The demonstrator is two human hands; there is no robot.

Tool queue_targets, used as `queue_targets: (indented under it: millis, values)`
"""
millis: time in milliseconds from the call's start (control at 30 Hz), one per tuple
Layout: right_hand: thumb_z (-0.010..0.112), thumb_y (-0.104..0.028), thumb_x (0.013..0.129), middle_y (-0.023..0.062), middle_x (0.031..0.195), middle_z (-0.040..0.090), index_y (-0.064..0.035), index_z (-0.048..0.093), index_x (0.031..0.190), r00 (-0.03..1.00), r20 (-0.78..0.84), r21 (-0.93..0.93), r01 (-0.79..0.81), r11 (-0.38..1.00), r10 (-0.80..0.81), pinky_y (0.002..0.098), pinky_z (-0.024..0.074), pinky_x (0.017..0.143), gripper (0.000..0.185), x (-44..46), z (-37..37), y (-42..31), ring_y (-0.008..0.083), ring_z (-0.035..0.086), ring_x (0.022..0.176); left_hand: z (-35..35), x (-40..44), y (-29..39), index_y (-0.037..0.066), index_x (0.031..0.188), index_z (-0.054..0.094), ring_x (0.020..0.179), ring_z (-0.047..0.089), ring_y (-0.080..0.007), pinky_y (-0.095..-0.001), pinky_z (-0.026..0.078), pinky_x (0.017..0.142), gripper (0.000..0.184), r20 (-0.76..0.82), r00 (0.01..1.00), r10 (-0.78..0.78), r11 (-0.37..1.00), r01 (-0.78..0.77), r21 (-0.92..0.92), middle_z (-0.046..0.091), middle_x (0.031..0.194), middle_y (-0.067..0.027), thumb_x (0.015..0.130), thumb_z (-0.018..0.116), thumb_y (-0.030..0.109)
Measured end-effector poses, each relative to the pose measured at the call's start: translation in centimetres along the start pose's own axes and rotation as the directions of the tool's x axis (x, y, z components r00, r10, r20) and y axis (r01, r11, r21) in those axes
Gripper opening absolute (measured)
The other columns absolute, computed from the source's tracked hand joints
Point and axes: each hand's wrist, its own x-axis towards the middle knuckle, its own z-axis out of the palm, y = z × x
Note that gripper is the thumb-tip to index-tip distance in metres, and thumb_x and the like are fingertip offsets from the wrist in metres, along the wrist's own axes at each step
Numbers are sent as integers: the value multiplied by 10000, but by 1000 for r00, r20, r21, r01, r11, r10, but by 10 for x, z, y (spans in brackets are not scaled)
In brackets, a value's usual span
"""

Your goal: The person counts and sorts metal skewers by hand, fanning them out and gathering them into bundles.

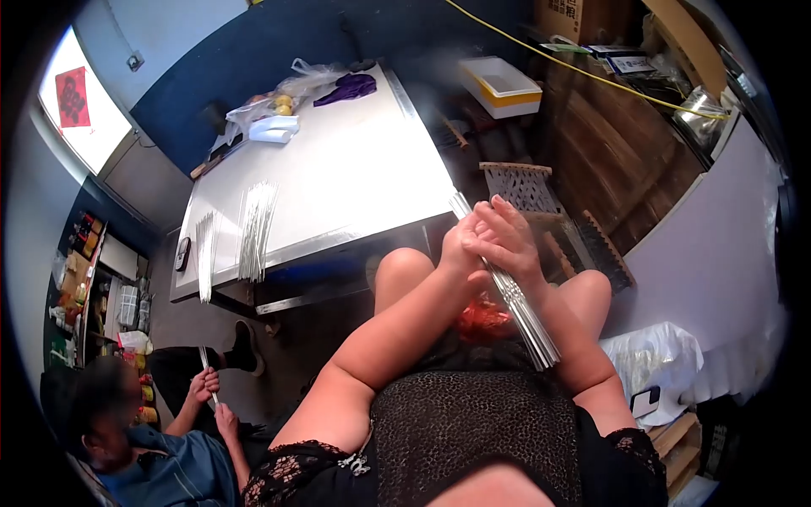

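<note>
A bundle of thin silvery rods (525,323) slants across my lap, its upper end near the table's corner. Both of my hands are wrapped round its upper part, pressed close together. My left hand (463,250) is the one on the image's left only if arms are uncrossed; my right hand (514,240) touches it. Two more bundles of similar rods, a wider one (256,232) and a narrower one (205,256), lie on the white table (338,186), sticking out past its near edge.
A co-worker (169,460) sits at the lower left, holding thin rods (209,372) in both hands. Plastic bags (274,129) and a purple cloth (348,89) lie on the table. A white-yellow bin (500,87) stands behind; a phone (645,401) lies at my right.
</note>
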Motion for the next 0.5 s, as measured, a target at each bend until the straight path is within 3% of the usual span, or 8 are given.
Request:
queue_targets:
  millis: [33,100,133,200,267,300,333,500]
  values:
    - [616,-435,776,83,1179,574,-134,682,907,999,-26,23,-20,1000,21,425,274,1047,335,2,2,-1,279,407,1234,-23,11,-9,-7,1107,437,911,573,-180,-270,511,708,310,141,989,32,998,-39,42,528,1067,-82,960,332,245]
    - [620,-423,773,72,1141,597,-130,668,869,1000,-1,41,-6,999,6,427,278,1045,311,4,3,1,275,423,1224,-44,27,-31,-22,1155,418,968,576,-199,-290,526,719,340,285,956,68,992,-95,82,520,1132,-98,954,357,247]
    - [625,-410,771,61,1103,620,-126,655,831,1000,23,52,2,999,-4,428,283,1042,292,5,3,2,271,439,1214,-40,30,-42,-26,1187,378,974,579,-187,-277,517,694,363,403,910,98,974,-4,-228,506,1165,-96,882,432,163]
    - [630,-388,770,64,1056,638,-109,572,690,999,-3,79,37,996,-37,443,295,1035,296,4,5,1,275,478,1181,-34,35,-65,-36,1253,299,985,586,-162,-253,498,644,587,567,784,253,658,290,-695,477,1231,-91,738,581,-4]
    - [633,-380,769,65,1055,639,-98,549,674,999,18,74,43,996,-45,450,297,1033,309,2,4,-1,272,496,1161,-35,35,-76,-45,1318,220,996,592,-138,-229,479,593,894,581,662,474,112,609,-786,449,1297,-87,594,730,-170]
    - [638,-370,768,83,1053,638,-84,546,690,998,30,62,50,997,-52,457,305,1028,310,3,3,-2,274,514,1143,-85,56,-78,-43,1319,205,1091,552,-150,-194,468,616,952,546,729,413,764,48,-643,427,1318,-82,542,725,-222]
    - [638,-370,768,83,1053,638,-84,546,690,998,28,66,56,996,-58,457,305,1028,310,6,3,-2,274,514,1143,-87,56,-73,-43,1319,205,1091,552,-150,-194,468,616,952,546,726,417,766,43,-642,427,1318,-82,542,725,-222]
    - [596,-265,831,161,1038,626,-36,535,727,999,-25,336,54,940,-48,465,321,1018,259,22,14,19,291,546,1101,-86,50,-35,80,1209,483,1051,534,-230,-341,504,718,441,215,971,106,994,-110,3,522,1214,-98,809,629,192]
